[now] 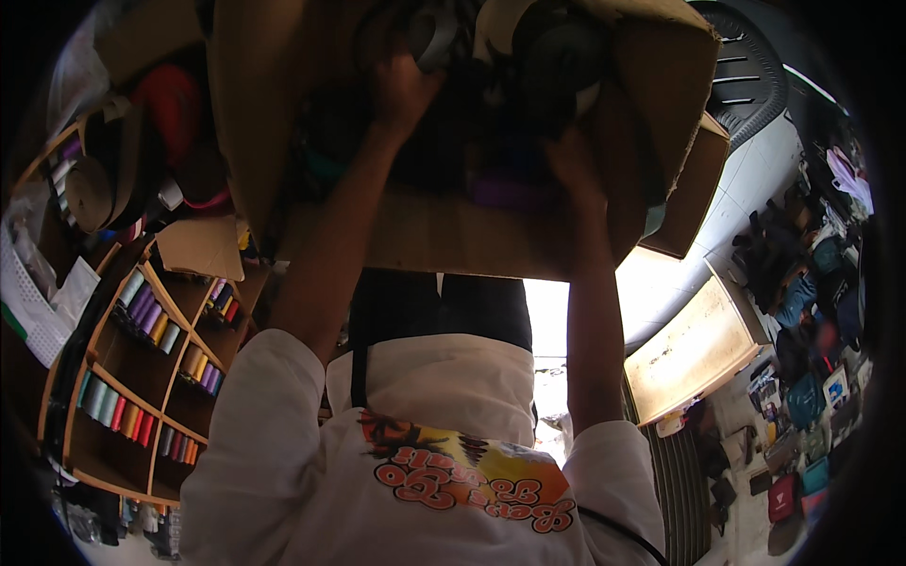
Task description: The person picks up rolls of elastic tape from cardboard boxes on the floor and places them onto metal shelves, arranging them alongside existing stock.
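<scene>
a: nearest the camera is the white printed t-shirt [425,453], and both forearms rise from it into the big open brown cardboard box [453,236]. which step would you call this?

b: rummaging, i'd judge. the box is held up in front of the chest, tipped so its open mouth faces the wearer, and both hands are inside among the contents.

a: the hands themselves?

b: the left hand [401,90] is curled over something dark near the grey roll of tape [436,38]; i cannot tell whether it truly grips it. the right hand [571,165] lies deep among dark items by a purple object [505,189]; how far open it is, i cannot tell.

a: and the box's long axis?

b: it runs left to right across the view, bottom wall nearest, flaps splayed beyond.

a: what would the next move call for?

b: probably a firm pinch on one item and a lift clear, while the box stays balanced.

a: further off?

b: a wooden shelf of coloured thread spools [151,368] at left, a wooden board [694,349] at right.
</scene>
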Action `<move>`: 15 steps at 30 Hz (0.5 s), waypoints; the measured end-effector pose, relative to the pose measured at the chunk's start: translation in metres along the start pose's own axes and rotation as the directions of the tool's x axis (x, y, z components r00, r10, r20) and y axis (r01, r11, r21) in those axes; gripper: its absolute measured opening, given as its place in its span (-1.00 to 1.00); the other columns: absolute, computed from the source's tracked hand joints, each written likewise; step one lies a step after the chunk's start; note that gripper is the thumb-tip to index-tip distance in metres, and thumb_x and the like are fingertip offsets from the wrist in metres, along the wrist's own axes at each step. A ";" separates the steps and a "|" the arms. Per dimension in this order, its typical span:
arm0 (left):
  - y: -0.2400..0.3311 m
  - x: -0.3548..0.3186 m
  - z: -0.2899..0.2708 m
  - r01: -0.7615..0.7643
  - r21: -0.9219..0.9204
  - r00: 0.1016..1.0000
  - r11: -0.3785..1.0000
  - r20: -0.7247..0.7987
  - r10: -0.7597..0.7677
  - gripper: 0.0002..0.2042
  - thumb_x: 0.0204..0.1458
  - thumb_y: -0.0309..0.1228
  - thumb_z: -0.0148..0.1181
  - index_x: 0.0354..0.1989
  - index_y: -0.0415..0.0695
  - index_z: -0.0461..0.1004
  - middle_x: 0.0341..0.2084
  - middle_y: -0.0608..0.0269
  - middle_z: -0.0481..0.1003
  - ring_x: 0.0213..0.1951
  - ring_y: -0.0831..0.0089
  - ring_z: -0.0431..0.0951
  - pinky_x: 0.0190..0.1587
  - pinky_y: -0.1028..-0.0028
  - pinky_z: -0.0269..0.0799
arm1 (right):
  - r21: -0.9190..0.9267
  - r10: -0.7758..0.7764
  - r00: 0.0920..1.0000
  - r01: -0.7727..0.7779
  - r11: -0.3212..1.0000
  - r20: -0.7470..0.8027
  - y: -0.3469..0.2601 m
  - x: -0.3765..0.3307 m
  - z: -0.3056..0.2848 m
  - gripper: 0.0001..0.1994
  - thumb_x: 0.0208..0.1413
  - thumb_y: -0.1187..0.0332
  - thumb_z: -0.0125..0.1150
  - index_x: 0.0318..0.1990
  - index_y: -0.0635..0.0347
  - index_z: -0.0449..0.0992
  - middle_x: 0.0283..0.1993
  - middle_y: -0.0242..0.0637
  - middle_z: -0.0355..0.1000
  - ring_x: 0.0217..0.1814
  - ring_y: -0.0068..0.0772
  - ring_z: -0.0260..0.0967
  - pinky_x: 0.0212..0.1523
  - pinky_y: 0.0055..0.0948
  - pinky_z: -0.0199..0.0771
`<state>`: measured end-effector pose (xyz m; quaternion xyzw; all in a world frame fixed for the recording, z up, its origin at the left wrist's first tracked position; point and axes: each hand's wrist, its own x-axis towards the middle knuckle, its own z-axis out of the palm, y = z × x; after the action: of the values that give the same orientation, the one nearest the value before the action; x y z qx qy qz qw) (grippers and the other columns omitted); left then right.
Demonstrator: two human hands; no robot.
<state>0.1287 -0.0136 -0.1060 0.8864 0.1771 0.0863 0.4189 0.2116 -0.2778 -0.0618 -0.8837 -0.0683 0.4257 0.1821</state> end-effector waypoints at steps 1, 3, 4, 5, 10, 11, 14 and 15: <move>-0.002 0.003 0.001 -0.084 -0.036 0.993 0.996 -0.081 0.081 -0.46 -0.20 -0.18 0.30 -0.10 -0.29 0.33 -0.32 -0.12 0.52 -0.28 -0.10 0.53 -0.19 0.11 0.46 | -0.032 -0.004 1.000 0.004 0.999 0.029 0.011 0.004 0.003 -0.45 -0.07 0.06 0.25 -0.03 0.34 0.46 -0.05 0.07 0.46 0.06 -0.01 0.40 0.06 -0.19 0.37; -0.001 0.000 0.001 0.059 -0.018 0.997 0.998 -0.045 -0.059 -0.41 -0.24 -0.18 0.34 -0.08 -0.29 0.31 -0.37 -0.10 0.53 -0.31 -0.11 0.54 -0.23 0.10 0.47 | -0.175 0.034 0.990 -0.009 0.984 0.140 0.000 0.006 0.010 -0.37 -0.12 0.02 0.29 0.03 0.33 0.41 0.00 0.07 0.43 0.09 0.00 0.38 0.08 -0.20 0.36; -0.006 0.001 0.003 0.090 0.023 0.996 0.996 -0.013 -0.089 -0.40 -0.25 -0.18 0.35 -0.07 -0.29 0.31 -0.37 -0.11 0.53 -0.30 -0.10 0.54 -0.24 0.10 0.47 | -0.246 0.058 0.980 -0.009 0.969 0.191 -0.005 0.006 0.012 -0.32 -0.14 -0.01 0.31 0.06 0.32 0.39 0.02 0.07 0.42 0.10 0.00 0.38 0.09 -0.20 0.36; -0.012 0.001 0.004 0.118 0.064 0.993 0.991 0.011 -0.119 -0.39 -0.26 -0.18 0.36 -0.05 -0.29 0.30 -0.37 -0.11 0.52 -0.30 -0.10 0.54 -0.25 0.10 0.48 | -0.201 -0.014 0.989 0.045 0.979 0.150 -0.005 0.006 0.014 -0.32 -0.18 -0.04 0.32 0.04 0.30 0.42 0.00 0.06 0.43 0.09 0.00 0.38 0.08 -0.20 0.37; -0.015 0.003 0.000 0.102 -0.153 0.993 0.983 -0.050 -0.111 -0.30 -0.27 -0.06 0.39 -0.02 -0.32 0.33 -0.33 -0.12 0.52 -0.23 -0.03 0.55 -0.17 0.17 0.47 | -0.284 -0.106 0.985 0.141 0.948 0.135 0.013 0.015 0.031 -0.17 -0.39 -0.07 0.46 0.06 0.28 0.39 0.05 0.03 0.41 0.10 -0.02 0.38 0.09 -0.22 0.38; -0.002 0.008 -0.009 0.128 -0.203 0.990 0.971 -0.037 -0.139 -0.26 -0.28 -0.01 0.40 -0.02 -0.34 0.33 -0.31 -0.13 0.52 -0.21 -0.02 0.54 -0.15 0.18 0.47 | -0.241 -0.160 0.976 0.193 0.951 0.148 0.013 0.017 0.030 -0.16 -0.40 -0.07 0.47 0.07 0.27 0.38 0.05 0.02 0.40 0.10 -0.01 0.38 0.09 -0.21 0.38; 0.043 0.024 -0.035 0.444 -0.257 0.890 0.859 0.012 -0.456 -0.33 -0.25 0.08 0.38 -0.12 -0.27 0.46 -0.33 -0.10 0.56 -0.24 0.17 0.59 -0.18 0.27 0.47 | -0.209 -0.262 0.944 0.303 0.930 0.201 0.009 0.023 0.028 -0.14 -0.39 -0.06 0.46 0.11 0.25 0.33 0.07 0.01 0.39 0.09 0.01 0.38 0.08 -0.17 0.39; 0.038 0.022 -0.034 0.439 -0.200 0.892 0.876 -0.024 -0.452 -0.34 -0.25 0.06 0.38 -0.11 -0.27 0.46 -0.33 -0.10 0.56 -0.23 0.15 0.59 -0.17 0.27 0.47 | -0.267 -0.250 0.940 0.309 0.913 0.233 0.007 0.027 0.030 -0.13 -0.38 -0.07 0.45 0.12 0.24 0.31 0.07 0.01 0.39 0.08 0.01 0.39 0.07 -0.15 0.40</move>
<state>0.1479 -0.0034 -0.0552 0.7743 0.3818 0.0348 0.5035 0.2050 -0.2685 -0.1014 -0.8362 -0.2759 0.4638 0.0976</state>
